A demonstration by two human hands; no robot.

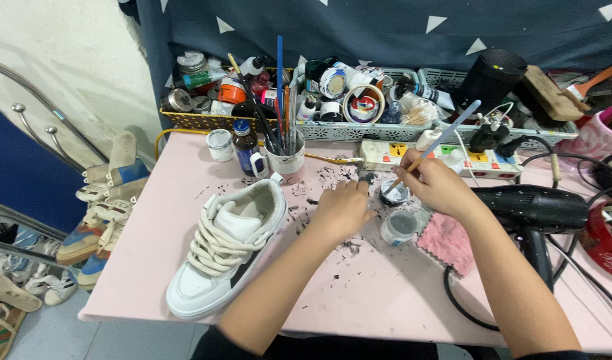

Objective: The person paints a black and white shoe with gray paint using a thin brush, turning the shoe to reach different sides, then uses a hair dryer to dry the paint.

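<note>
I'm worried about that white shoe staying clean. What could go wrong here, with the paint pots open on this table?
The right hand dips a brush into an open paint pot that the left hand steadies; a drip might reach the white sneaker nearby. Dark paint smears already on the pink table could rub onto either forearm. The hair dryer and power strip lie close to wet paint.

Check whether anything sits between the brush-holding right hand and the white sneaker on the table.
Yes. The left hand lies between the right hand, which grips a brush, and the white sneaker. Two small open paint jars sit just under the right hand.
</note>
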